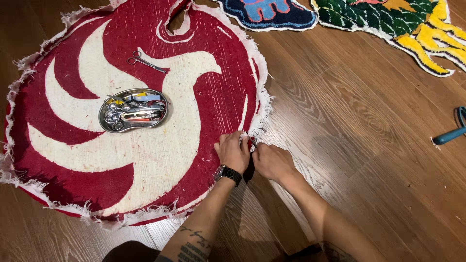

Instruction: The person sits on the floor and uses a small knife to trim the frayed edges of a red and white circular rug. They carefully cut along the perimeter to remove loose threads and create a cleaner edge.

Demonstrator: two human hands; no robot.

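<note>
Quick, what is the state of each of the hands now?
Left hand: closed, pinching the red rug's frayed edge.
Right hand: closed at the same edge; what it holds cannot be told.

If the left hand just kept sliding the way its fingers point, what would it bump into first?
Probably nothing soon: the left hand points up along the round red and white rug near its frayed edge; only bare rug backing lies ahead.

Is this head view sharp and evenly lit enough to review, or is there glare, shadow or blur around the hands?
Head view: mostly sharp; the red and white rug shows its weave clearly. The metal tray carries bright reflections, and the wood floor has a soft sheen. Left hand and right hand cast a dark shadow between the forearms; what they pinch at the rug's edge is too small to tell.
</note>
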